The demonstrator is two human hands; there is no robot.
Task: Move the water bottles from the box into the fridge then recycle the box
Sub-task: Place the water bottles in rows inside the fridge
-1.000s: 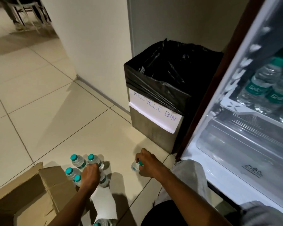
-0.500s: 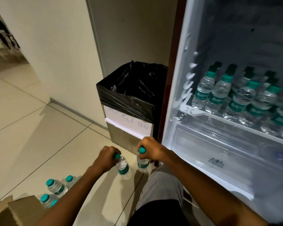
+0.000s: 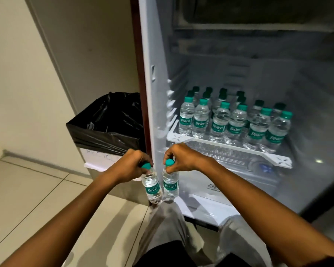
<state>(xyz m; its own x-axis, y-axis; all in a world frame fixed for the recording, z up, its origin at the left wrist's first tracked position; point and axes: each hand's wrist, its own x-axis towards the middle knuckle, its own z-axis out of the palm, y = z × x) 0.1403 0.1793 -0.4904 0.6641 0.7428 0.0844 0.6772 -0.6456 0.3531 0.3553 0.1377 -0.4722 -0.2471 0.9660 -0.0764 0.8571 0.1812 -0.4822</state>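
Water bottles, two of them, hang by their necks just in front of the open fridge: the left hand pinches the teal-capped left bottle, the right hand clamps its fingers around the cap of the right bottle. Both bottles are held below the white shelf, just apart from each other. Roughly a dozen and a half shelved bottles already stand upright in rows there, so the loading appears well along; the box is out of view, and how many bottles remain in it cannot be told. Recycling seems not yet done: the black-lined bin stands just beside the fridge's left wall. Open room shows at the shelf's front right corner and along its front rim; the rows crowd the left and middle, and the fridge's left edge sits close to the left bottle.
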